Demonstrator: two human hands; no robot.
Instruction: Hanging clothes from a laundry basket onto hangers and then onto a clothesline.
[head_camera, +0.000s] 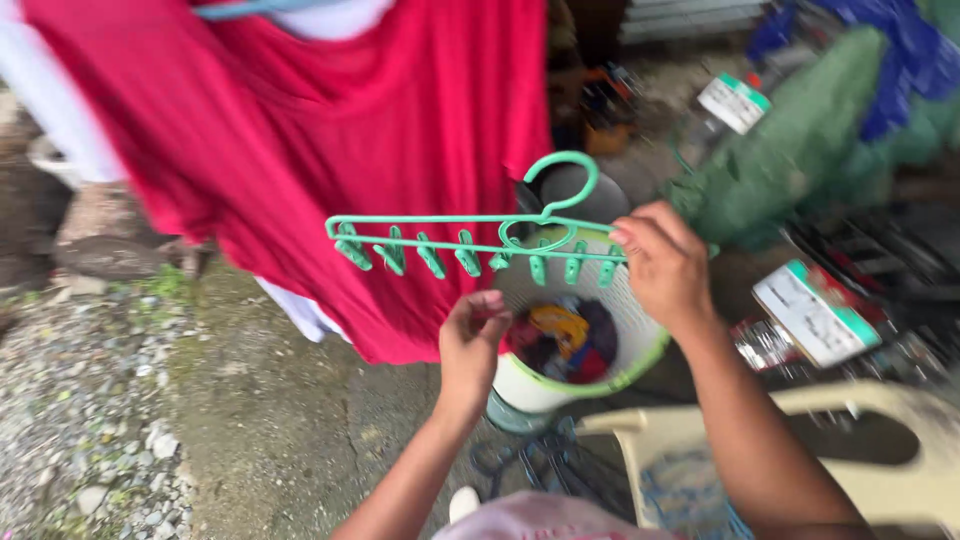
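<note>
1. A white laundry basket with a green rim (640, 352) stands on the ground below the hands — inside lies a heap of yellow, red and dark clothes (565, 340).
2. The green clip hanger (470, 240) is held in the air above the basket, in front of a hanging red shirt (330, 150).
3. Its long axis runs level, left to right; the hook points up, the pegs hang down.
4. The right hand (665, 265) has its grip clamped on the hanger's right end.
5. The left hand (470, 345) sits just below the pegs, fingers curled — whether it pinches anything I cannot tell.
6. A cream plastic chair (880, 450) stands at lower right.
</note>
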